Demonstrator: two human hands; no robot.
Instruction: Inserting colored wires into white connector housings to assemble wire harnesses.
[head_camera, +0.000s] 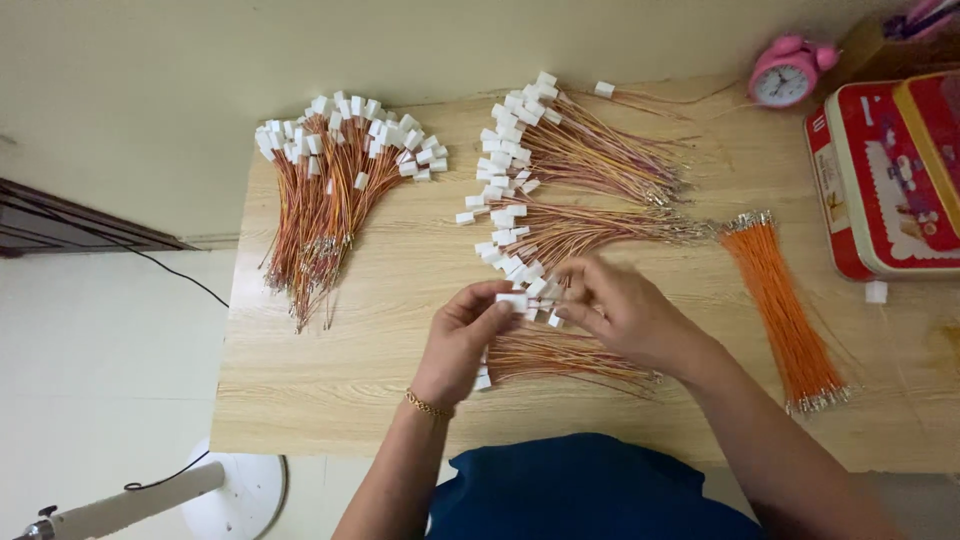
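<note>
Your arms are bare to the elbow, no sleeves showing. A thin gold chain bracelet (428, 405) circles your left wrist. At six o'clock, your dark blue garment (585, 490) fills the lower frame.

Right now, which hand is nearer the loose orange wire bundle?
Right. The right hand is just left of the orange wire bundle, with bare table between. The left hand sits farther left, pinching a white connector.

Bare table (400, 290) between wire bundles (325, 190) and hands – open lane; red tin (890, 180) – blocks right edge.
</note>
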